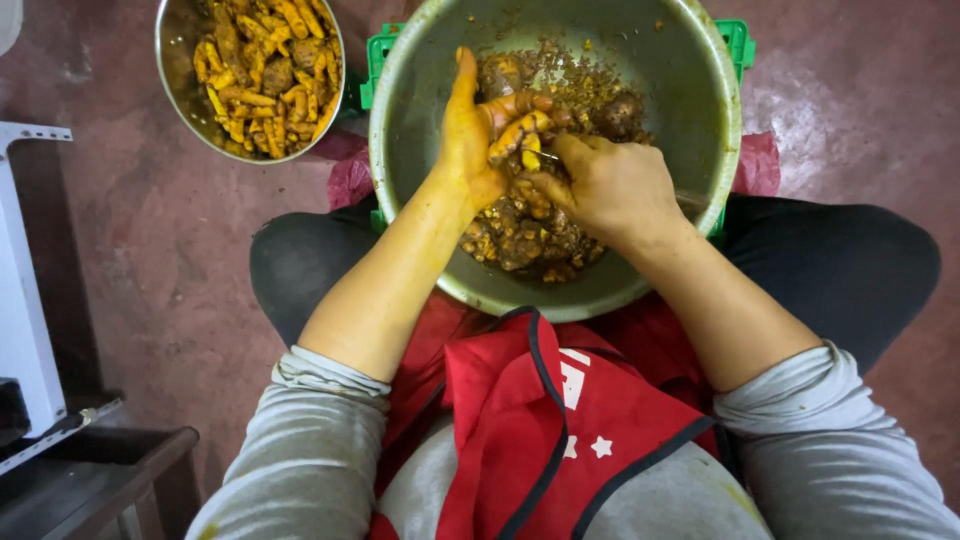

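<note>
A large metal basin rests between my knees, holding several brown, unpeeled turmeric roots and scraps. My left hand, stained yellow, grips an orange turmeric root over the basin. My right hand is closed on a small knife whose thin blade touches the root.
A smaller metal bowl at the upper left holds several peeled yellow-orange turmeric pieces. A green crate sits under the big basin. A red apron covers my lap. White furniture stands at the left on a reddish floor.
</note>
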